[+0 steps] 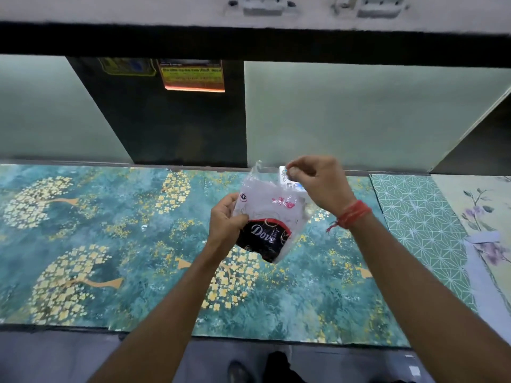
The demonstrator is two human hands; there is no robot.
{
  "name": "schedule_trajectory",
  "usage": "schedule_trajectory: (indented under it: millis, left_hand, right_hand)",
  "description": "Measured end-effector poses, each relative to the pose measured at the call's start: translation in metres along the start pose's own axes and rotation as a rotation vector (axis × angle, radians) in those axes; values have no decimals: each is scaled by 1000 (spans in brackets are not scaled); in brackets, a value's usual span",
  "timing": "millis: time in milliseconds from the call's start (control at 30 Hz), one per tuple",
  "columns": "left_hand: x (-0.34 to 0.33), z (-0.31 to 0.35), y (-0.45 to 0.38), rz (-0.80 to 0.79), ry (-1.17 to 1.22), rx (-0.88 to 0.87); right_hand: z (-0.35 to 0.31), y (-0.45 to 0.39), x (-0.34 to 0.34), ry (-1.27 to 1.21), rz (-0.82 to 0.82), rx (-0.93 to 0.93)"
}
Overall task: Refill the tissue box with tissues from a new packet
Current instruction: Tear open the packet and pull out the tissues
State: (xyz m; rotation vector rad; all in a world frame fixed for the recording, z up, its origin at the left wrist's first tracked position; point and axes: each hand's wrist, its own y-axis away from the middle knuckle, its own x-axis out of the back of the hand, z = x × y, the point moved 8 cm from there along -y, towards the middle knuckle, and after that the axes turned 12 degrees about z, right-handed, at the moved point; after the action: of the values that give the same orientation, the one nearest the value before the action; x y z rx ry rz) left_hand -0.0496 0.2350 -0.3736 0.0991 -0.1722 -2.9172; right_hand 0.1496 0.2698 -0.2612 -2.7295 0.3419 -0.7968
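Shoes [240, 373] show below the counter [110, 244]; above its far middle the left hand [225, 223] grips the packet [266, 217] low, the right hand [318, 181] pinches its top corner; a hard tear could spill tissues; no tissue box visible.

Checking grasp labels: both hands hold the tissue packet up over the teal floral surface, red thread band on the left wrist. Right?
Not quite. The head view shows the red thread band on the right wrist, not the left. The rest holds: the left hand and right hand both hold the tissue packet up over the teal floral surface.
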Motion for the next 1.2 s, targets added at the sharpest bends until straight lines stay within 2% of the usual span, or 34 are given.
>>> schedule_trajectory:
  millis: [67, 133, 267, 467, 700, 933, 1033, 1200]
  left_hand:
    - [-5, -11, -7, -51, -67, 34]
    - [-8, -23, -14, -94, -128, 54]
    - [-12, -44, -24, -117, -206, 103]
    - [-16, -55, -36, -119, -214, 149]
    - [-15, -72, -46, -186, -245, 202]
    - [-24, -72, -50, -223, -263, 219]
    - [-25, -73, -51, -233, -233, 235]
    - [-29, -79, -50, -264, -174, 327]
  right_hand:
    - [24, -4, -29, 156, -342, -32]
    - [50, -2, -48, 248, -520, -34]
    - [86, 1, -72, 146, -693, -165]
    - [109, 14, -95, 241, -906, -182]
    - [133, 30, -90, 73, -840, -474]
    - [123, 28, -92, -109, -669, -344]
    - [124, 30, -92, -138, -697, -386]
    - [145, 53, -94, -155, -825, -647]
